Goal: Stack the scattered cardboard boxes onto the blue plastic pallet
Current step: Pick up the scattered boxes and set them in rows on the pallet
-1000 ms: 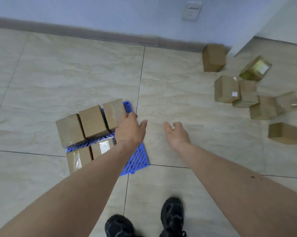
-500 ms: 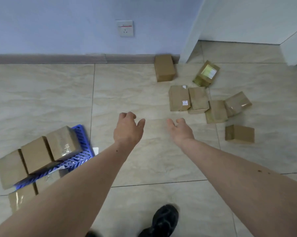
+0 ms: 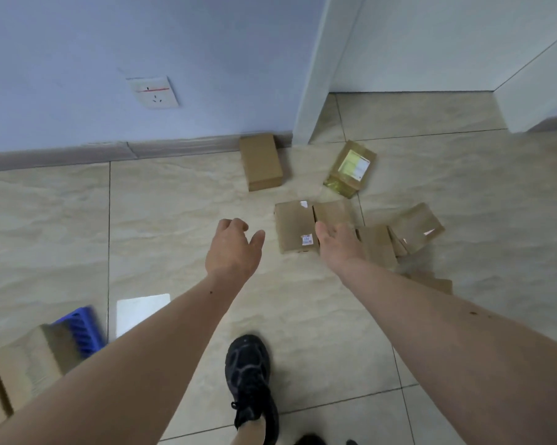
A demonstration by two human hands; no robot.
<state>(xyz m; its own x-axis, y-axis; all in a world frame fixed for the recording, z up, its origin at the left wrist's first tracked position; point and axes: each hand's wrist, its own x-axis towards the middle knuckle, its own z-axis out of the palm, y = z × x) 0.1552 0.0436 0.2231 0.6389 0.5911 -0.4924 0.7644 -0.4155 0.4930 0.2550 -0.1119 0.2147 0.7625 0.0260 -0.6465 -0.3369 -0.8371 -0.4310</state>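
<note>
Cardboard boxes [image 3: 295, 228] now lie just ahead of both hands' fingers; the blue plastic pallet [image 3: 81, 329] has slid behind, lower left. Left hand [image 3: 232, 252] and right hand [image 3: 338, 248] reach loosely open, empty: next pickup begins.

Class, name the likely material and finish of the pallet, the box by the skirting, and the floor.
Pallet: probably moulded plastic; saturated blue, ribbed.
Box by the skirting: matte brown cardboard, sharp folded edges.
Floor: apparently glazed tile; grout lines, glossy reflection.
</note>
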